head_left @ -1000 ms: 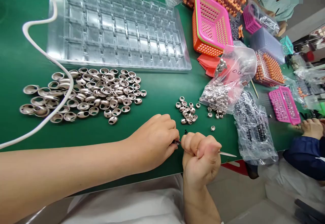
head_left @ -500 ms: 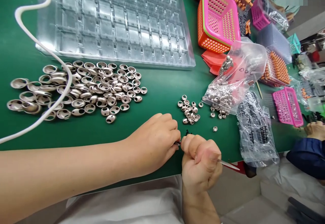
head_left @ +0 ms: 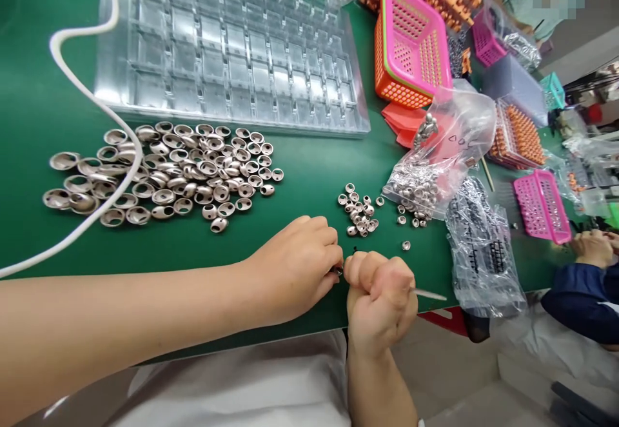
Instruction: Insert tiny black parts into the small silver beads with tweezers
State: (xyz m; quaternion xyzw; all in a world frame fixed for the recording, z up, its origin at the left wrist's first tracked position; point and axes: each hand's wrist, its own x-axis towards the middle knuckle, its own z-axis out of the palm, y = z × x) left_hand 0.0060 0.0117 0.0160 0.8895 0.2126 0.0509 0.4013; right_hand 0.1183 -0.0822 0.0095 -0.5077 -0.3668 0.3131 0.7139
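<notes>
My left hand and my right hand meet at the near edge of the green table. The left fingers pinch a small metal part, mostly hidden, between the two hands. My right fist is closed on a thin white-tipped tool that sticks out to the right. Just beyond the hands lies a small pile of little metal rings. A large pile of silver cup-shaped shells lies to the left.
A clear plastic compartment tray lies at the back, with a white cable looping over the left side. Pink and orange baskets, plastic bags of parts and a black-parts bag crowd the right. Another person's hand rests far right.
Both hands stay together at the table edge, working the small part; only the camera view has shifted slightly.
</notes>
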